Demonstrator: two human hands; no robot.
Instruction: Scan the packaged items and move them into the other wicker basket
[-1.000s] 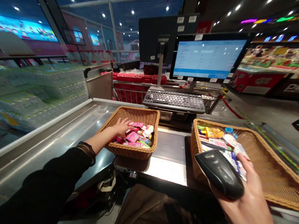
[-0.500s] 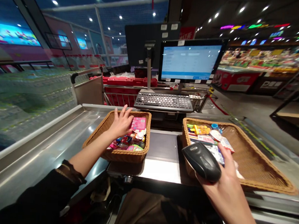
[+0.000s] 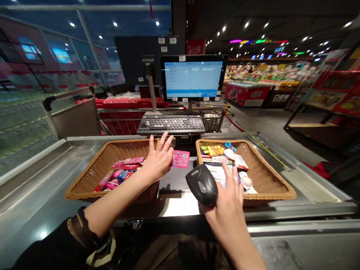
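Note:
A pink packet with a barcode label hangs over the counter between the two baskets, gripped at its left side by my left hand. My right hand is wrapped round a black handheld barcode scanner, its head pointing up and left, close below the packet. Just left of my left hand is a wicker basket with pink, red and blue packets at its bottom. Under and behind my right hand stands another wicker basket with small boxes, a yellow item and a blue-capped item.
Behind the baskets stand a keyboard and a lit monitor, with the back of a second screen to their left. A shopping trolley is parked behind the counter. The metal counter edge runs along the left.
My left hand has lifted the pink packet out of the left basket and moved it right, over the gap. The scanner has come closer to it. The view has turned right.

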